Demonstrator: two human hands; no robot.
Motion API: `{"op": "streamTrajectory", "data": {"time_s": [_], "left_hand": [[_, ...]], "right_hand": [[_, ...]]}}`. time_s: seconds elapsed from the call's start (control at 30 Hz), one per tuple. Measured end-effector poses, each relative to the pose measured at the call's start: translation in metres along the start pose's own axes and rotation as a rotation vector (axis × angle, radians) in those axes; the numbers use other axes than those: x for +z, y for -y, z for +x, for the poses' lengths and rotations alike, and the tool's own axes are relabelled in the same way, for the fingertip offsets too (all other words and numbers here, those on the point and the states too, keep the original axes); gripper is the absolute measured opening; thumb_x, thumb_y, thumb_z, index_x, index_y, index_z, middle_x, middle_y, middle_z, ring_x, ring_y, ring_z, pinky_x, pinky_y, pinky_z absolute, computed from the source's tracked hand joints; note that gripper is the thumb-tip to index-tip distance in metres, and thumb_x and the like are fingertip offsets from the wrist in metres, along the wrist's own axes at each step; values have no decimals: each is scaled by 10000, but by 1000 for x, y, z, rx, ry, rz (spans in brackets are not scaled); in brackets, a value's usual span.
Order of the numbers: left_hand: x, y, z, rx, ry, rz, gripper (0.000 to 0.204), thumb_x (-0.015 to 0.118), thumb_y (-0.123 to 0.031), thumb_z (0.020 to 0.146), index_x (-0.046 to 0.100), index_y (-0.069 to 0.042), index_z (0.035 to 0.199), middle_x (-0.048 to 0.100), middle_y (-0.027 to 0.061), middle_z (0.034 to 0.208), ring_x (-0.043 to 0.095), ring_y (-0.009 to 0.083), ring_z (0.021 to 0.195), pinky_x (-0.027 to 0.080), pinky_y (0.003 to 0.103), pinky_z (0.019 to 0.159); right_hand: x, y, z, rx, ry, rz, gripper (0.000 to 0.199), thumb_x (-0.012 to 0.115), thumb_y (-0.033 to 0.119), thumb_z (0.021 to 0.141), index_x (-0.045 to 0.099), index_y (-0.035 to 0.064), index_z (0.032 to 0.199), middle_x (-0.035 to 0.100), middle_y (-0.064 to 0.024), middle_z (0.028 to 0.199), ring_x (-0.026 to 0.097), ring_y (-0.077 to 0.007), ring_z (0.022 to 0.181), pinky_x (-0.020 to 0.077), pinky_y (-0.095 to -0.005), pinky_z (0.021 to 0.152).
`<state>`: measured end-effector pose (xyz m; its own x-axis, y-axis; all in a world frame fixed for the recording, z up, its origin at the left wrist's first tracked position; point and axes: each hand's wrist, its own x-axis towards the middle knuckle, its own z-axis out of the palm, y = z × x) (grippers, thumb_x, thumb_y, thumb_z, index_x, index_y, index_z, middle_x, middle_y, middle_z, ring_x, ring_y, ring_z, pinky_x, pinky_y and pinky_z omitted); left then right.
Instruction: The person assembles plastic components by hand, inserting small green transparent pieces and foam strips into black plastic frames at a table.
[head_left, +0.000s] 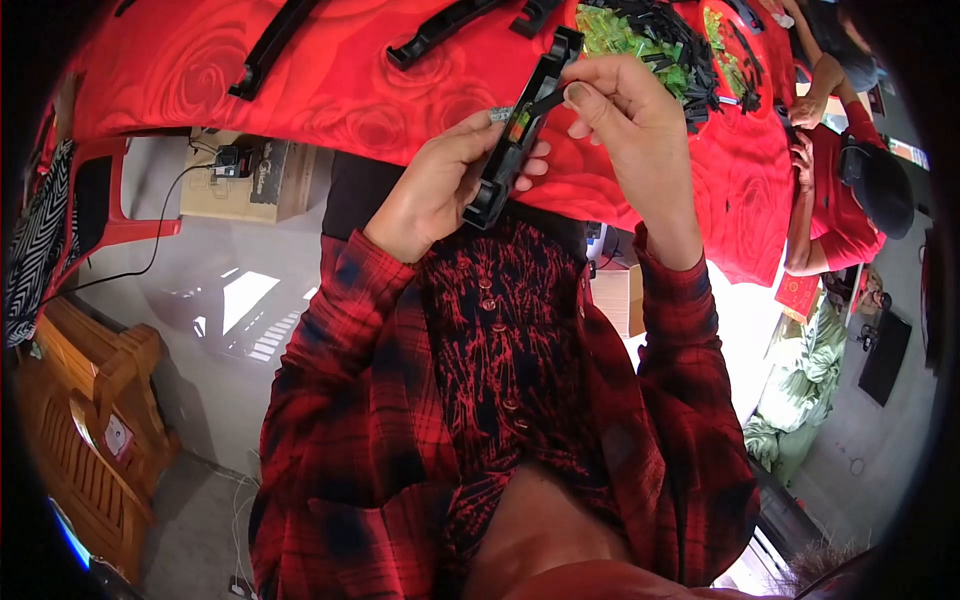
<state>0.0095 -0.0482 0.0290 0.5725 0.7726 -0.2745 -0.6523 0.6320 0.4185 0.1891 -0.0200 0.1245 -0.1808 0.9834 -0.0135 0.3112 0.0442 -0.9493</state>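
A black plastic spirit-level body (492,190) is tilted over the near edge of the table, with a small yellow-green vial (520,124) showing at its middle. My left hand (432,182) is closed around the body, thumb on one side and fingertips out on the other. My right hand (640,125) pinches a small black strip (548,104) between thumb and forefinger, holding it against the upper half of the body. Fingers partly hide where the strip meets the body.
More black level bodies (268,52) lie on the red rose-patterned tablecloth (330,75). At the far right of it are loose green vials (608,35) and black strips (695,90). Another person in red (850,190) works at the right edge. A cardboard box (235,185) stands at left.
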Motion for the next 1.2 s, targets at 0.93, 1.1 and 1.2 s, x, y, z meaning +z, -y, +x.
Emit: {"op": "streamTrajectory", "data": {"time_s": [0.93,1.1,1.2], "left_hand": [[-5,8,5,2,-15,41,310,399,-162,1054,507,13,1287,656,140,1111,677,225,972,555,316,834],[-4,7,3,2,-9,46,337,346,-136,1061,489,28,1317,660,163,1131,671,231,999,544,329,869],[-2,8,4,-3,-46,116,331,361,-157,1067,499,18,1311,663,136,1124,669,206,997,543,311,860]], "right_hand": [[22,-27,-3,-170,-101,-477,88,709,159,816,720,74,794,611,-49,771,599,-203,664,372,-338,757],[24,-34,-2,-286,-132,-590,66,703,158,818,703,98,791,597,-37,765,574,-222,701,334,-372,783],[27,-36,-4,-397,-184,-719,51,699,150,815,689,107,790,587,-38,776,559,-240,734,322,-390,777]]}}
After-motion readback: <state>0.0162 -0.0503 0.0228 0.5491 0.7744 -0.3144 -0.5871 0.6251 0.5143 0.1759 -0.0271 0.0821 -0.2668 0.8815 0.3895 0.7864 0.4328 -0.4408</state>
